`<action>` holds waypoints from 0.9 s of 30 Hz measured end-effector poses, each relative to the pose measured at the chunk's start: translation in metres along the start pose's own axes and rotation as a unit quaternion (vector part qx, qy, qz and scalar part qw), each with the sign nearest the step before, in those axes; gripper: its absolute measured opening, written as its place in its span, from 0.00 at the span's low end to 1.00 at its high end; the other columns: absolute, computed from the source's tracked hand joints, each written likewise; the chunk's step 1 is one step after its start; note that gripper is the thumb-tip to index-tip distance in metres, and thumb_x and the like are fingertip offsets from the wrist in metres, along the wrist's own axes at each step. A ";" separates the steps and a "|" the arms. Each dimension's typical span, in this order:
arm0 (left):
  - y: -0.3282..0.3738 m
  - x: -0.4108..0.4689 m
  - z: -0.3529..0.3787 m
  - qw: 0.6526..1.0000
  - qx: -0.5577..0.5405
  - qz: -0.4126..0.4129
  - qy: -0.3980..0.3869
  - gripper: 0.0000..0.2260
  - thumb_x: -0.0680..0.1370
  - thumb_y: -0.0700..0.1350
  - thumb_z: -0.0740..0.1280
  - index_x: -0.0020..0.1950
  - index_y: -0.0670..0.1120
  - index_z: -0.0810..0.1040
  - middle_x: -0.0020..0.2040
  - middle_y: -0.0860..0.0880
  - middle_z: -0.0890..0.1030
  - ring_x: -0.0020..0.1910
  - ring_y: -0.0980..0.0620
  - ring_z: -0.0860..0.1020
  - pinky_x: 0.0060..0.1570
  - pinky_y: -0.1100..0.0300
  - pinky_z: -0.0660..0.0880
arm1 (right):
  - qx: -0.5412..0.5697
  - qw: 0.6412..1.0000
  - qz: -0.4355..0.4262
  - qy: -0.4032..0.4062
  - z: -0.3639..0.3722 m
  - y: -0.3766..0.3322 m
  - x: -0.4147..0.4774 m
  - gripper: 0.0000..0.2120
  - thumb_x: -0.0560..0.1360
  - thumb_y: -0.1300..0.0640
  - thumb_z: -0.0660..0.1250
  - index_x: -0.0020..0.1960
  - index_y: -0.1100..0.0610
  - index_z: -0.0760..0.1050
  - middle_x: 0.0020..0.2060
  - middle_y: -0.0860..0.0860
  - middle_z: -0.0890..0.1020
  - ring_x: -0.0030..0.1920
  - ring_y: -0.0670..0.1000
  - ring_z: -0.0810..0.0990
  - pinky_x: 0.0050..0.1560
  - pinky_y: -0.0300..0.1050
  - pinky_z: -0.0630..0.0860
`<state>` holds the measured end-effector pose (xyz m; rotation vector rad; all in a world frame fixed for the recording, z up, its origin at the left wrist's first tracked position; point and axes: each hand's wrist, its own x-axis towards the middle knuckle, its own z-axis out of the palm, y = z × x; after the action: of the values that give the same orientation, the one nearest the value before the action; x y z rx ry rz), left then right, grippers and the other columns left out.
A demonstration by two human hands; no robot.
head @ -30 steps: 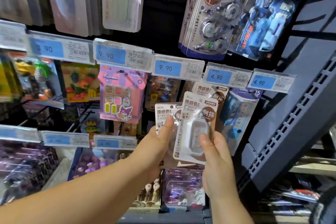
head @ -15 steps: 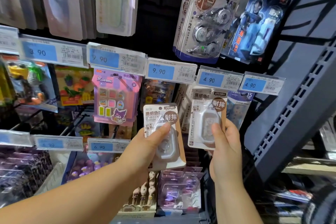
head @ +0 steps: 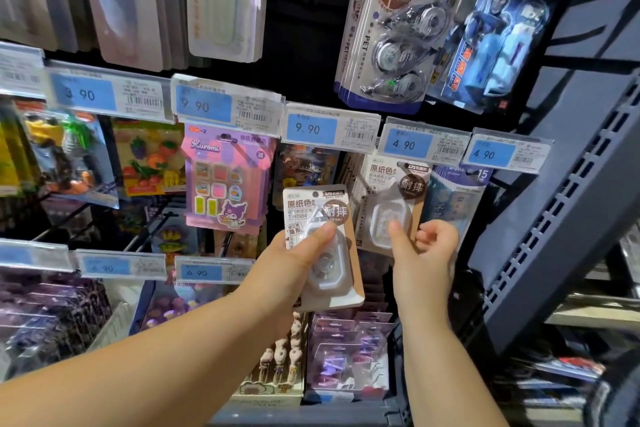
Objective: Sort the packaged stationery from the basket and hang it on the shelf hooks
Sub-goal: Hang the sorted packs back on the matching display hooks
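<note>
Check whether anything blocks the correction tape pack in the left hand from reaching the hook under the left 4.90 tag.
Nothing visible does. The correction tape pack in the left hand sits lower left of the hook, open space between. The right hand touches the hung pack lower down.

Two beige-carded correction tape packs appear: one held pack (head: 322, 246), one hanging pack (head: 388, 204). Five blue price tags read clearly above: 3.90 tag (head: 85, 94), first 9.90 tag (head: 202, 106), second 9.90 tag (head: 311, 128), first 4.90 tag (head: 405, 144), second 4.90 tag (head: 488, 153). Two hands show: left hand (head: 287, 274), right hand (head: 426, 253).
</note>
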<state>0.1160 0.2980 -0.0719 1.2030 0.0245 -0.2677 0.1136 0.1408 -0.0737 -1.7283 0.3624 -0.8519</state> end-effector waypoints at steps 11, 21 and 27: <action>-0.002 -0.004 0.007 0.999 0.038 0.014 -0.012 0.11 0.75 0.56 0.69 0.52 0.51 0.80 0.46 0.49 0.86 0.42 0.52 0.84 0.34 0.59 0.79 | -0.003 0.967 -0.066 -0.244 -0.003 -0.004 -0.044 0.20 0.62 0.34 0.69 0.46 0.46 0.76 0.36 0.52 0.78 0.38 0.52 0.76 0.40 0.45 0.75; -0.001 -0.005 0.004 0.999 0.012 -0.043 -0.014 0.25 0.77 0.63 0.64 0.69 0.51 0.70 0.66 0.43 0.78 0.60 0.40 0.79 0.59 0.39 0.75 | 0.197 0.958 0.025 -0.205 -0.013 0.003 -0.043 0.08 0.72 0.48 0.70 0.49 0.49 0.78 0.46 0.51 0.84 0.48 0.50 0.83 0.49 0.48 0.76; -0.006 0.000 0.001 1.000 -0.003 -0.026 0.008 0.15 0.78 0.56 0.67 0.61 0.51 0.75 0.58 0.46 0.83 0.55 0.40 0.82 0.57 0.37 0.76 | 0.217 0.968 0.000 -0.128 -0.020 0.004 -0.031 0.06 0.74 0.51 0.68 0.51 0.46 0.77 0.49 0.52 0.84 0.51 0.54 0.83 0.52 0.53 0.77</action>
<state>0.1151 0.2952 -0.0773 1.1987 0.0699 -0.3030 0.0788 0.1449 -0.0861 -1.4019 -0.0021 -0.6389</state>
